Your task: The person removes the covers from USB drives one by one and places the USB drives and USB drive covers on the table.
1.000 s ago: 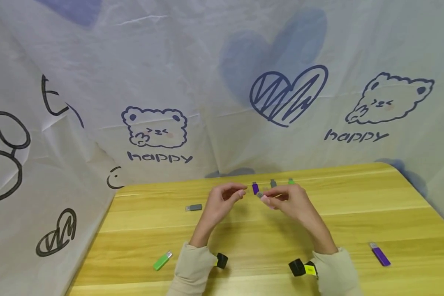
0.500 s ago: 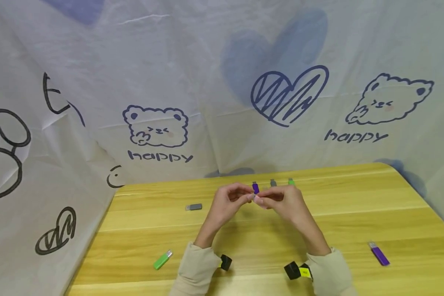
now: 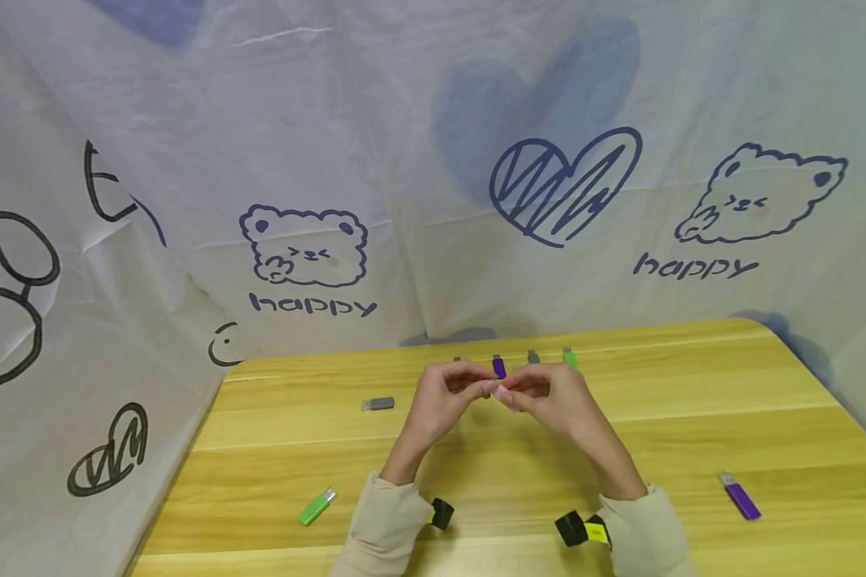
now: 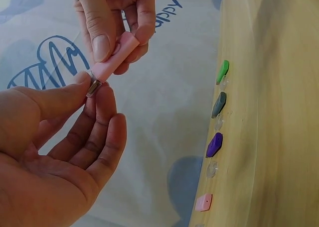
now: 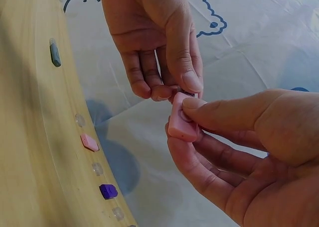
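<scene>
Both hands meet over the far half of the table around a pink USB stick (image 4: 115,57). In the left wrist view, my right hand (image 3: 552,393) pinches its pink body between thumb and fingers. My left hand (image 3: 443,397) pinches the silver plug (image 4: 93,87) at the other end, thumb on one side and a finger beneath. The right wrist view shows the right thumb flat on the pink body, while the left fingertips mostly hide the plug. In the head view the fingers cover most of the stick.
Along the table's far edge stand small pieces: pink (image 4: 204,202), purple (image 4: 214,145), grey (image 4: 219,105) and green (image 4: 223,71), with clear round discs between. A grey USB stick (image 3: 378,404), a green one (image 3: 318,506) and a purple one (image 3: 739,496) lie around the hands.
A second ago the hands were apart, the right one holding the stick. The left moved right and the right moved left until they met; in the last half second they barely moved.
</scene>
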The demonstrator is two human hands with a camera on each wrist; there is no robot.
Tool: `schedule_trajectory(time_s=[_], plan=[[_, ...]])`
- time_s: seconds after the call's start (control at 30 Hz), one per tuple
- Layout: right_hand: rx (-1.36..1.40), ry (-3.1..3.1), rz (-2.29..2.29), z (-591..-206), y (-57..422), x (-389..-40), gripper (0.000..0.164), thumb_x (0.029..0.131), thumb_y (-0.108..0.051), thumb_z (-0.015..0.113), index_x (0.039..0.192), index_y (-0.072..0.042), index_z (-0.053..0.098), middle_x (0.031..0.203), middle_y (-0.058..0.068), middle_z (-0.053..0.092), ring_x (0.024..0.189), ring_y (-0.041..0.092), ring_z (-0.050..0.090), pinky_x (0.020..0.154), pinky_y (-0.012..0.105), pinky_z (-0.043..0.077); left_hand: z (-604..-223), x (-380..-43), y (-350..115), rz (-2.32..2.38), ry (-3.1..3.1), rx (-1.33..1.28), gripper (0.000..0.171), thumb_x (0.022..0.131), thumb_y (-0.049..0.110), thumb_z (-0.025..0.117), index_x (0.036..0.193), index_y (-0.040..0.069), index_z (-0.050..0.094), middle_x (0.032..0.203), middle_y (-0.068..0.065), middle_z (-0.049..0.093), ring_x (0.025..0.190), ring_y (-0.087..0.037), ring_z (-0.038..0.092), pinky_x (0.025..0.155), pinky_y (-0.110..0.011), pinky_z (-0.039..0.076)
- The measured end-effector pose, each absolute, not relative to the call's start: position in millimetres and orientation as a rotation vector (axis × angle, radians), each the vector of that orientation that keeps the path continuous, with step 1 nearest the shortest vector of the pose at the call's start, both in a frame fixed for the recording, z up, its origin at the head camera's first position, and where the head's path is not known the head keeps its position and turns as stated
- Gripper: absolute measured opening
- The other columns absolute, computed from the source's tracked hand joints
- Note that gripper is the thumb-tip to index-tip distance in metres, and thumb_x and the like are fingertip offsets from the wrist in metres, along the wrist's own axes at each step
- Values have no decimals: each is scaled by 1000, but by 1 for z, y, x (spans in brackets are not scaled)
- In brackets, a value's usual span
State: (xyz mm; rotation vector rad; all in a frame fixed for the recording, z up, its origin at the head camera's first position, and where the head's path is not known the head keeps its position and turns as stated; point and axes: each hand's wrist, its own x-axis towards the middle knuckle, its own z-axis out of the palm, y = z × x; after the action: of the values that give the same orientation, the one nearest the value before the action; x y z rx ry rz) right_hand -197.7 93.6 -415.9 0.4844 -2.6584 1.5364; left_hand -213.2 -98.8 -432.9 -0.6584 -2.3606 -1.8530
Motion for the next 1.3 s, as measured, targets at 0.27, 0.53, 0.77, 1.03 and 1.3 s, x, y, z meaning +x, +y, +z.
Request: schedule_trajectory(time_s=[0.27,0.53,0.77,1.03,1.3], plan=[[499,-2663,1562,-416,92,-199,18,89,-23,72,95,-6,76,84,4,74,73,14,71,66,35,60,-426,-210,-99,-1826,-2358,-611,10,87,6,72,94,-1,77,90,-11,74,76,-16,71,72,-42,61],[504,-2667,1594,-415,91,-198,18,89,-20,73,96,-4,76,84,6,75,72,16,71,67,44,61,-401,-195,-98,-1795,-2375,-570,11,88,-2,69,94,-10,74,90,-23,72,77,-34,70,69,-39,60],[411,-2756,1537,-415,99,-195,17,87,-20,75,95,-6,75,85,5,73,72,18,70,65,36,59,-400,-201,-117,-1825,-2269,-426,12,87,-4,70,94,-14,72,87,-27,72,77,-42,68,73,-51,59],[274,-2712,1561,-423,124,-204,30,92,-23,69,111,1,71,99,14,72,81,24,71,68,32,60,-423,-218,-127,-1884,-2270,-408,18,87,5,73,97,-9,74,89,-23,73,77,-35,71,76,-50,59],[-8,-2653,1429,-444,164,-216,32,92,-21,69,112,5,70,103,22,69,86,29,69,64,25,58,-426,-220,-126,-1859,-2316,-369,11,87,4,72,94,-4,76,85,-15,75,74,-23,72,73,-47,60]])
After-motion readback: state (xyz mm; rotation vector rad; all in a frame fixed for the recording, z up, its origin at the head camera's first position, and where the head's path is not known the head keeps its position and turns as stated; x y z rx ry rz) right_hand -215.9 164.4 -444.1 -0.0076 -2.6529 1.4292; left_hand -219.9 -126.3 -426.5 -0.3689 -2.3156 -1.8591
